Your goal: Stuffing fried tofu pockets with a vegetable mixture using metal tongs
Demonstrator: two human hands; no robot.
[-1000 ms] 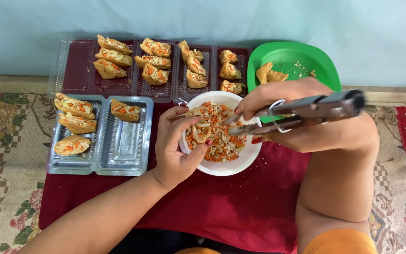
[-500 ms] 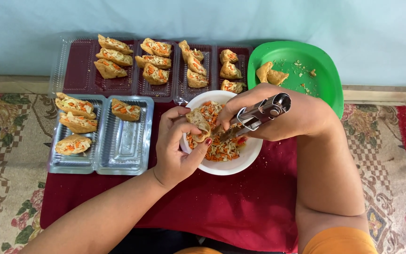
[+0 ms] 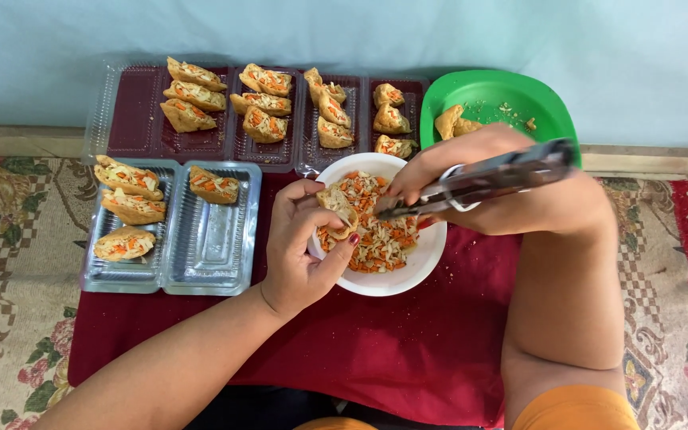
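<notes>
My left hand [image 3: 300, 247] holds a fried tofu pocket [image 3: 338, 205] over the left rim of a white bowl [image 3: 408, 275]. The bowl holds a shredded carrot and vegetable filling [image 3: 380, 235]. My right hand [image 3: 511, 187] grips metal tongs [image 3: 479, 179], whose tips reach down into the filling near the pocket. Both hands are over a dark red cloth [image 3: 360, 350].
A clear two-part tray [image 3: 201, 255] at the left holds several stuffed pockets. Further clear trays [image 3: 280, 155] with several stuffed pockets stand at the back. A green plate [image 3: 511, 95] at the back right holds a few unfilled pockets. A patterned carpet [image 3: 9, 279] surrounds the cloth.
The tongs swung from level above the bowl to steep, then lowered again with tips in the filling. My left hand stayed at the bowl with the pocket.
</notes>
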